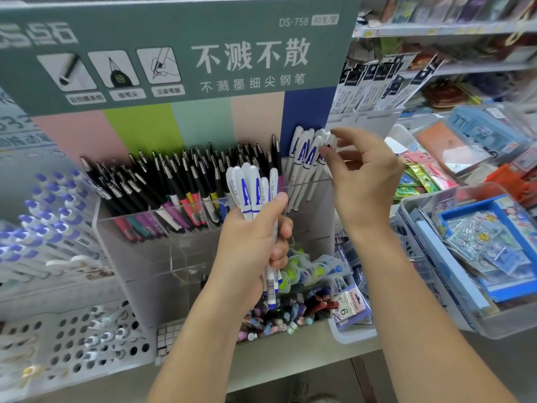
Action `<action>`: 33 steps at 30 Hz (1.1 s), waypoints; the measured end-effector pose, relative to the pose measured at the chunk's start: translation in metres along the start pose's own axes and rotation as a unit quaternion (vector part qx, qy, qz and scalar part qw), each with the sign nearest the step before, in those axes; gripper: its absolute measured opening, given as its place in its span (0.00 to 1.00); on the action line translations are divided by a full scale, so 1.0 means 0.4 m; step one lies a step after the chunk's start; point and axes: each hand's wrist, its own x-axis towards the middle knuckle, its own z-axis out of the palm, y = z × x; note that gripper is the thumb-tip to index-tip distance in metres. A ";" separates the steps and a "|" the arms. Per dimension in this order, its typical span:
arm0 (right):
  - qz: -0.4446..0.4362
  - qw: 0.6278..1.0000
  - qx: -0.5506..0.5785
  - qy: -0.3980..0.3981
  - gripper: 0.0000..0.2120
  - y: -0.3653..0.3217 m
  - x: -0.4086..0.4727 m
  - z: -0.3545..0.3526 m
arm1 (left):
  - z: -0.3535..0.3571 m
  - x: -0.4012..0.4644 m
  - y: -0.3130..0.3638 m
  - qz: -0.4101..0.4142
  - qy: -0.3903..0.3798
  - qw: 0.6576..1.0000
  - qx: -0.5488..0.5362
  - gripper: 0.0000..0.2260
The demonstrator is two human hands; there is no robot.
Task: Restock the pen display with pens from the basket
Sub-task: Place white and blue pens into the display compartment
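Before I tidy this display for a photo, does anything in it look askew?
Yes: the black pens lean in a jumble at mixed angles, and the white pens in the right compartment slant leftwards rather than standing upright.

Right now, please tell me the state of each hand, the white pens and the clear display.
Left hand: grips a bundle of white pens with blue lettering, upright.
Right hand: fingertips at the white pens standing in the rightmost compartment; grip unclear.
Clear acrylic pen display: rear compartments stocked, black pens leaning left.
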 end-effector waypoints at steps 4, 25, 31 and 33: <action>0.070 0.996 0.045 0.015 0.15 0.003 0.000 0.006 | 0.002 -0.004 0.003 0.017 -0.001 1.000 -0.001 0.05; 0.357 0.837 0.385 -0.156 0.14 -0.104 -0.100 -0.072 | 0.003 -0.014 -0.010 -0.002 -0.005 0.998 0.058 0.12; 0.256 0.879 0.397 0.057 0.08 -0.056 0.009 -0.101 | -0.028 -0.014 -0.001 0.002 0.038 0.998 0.057 0.10; 0.210 0.926 0.310 0.040 0.09 -0.029 0.023 -0.083 | -0.028 -0.018 -0.001 0.002 0.037 0.998 0.051 0.09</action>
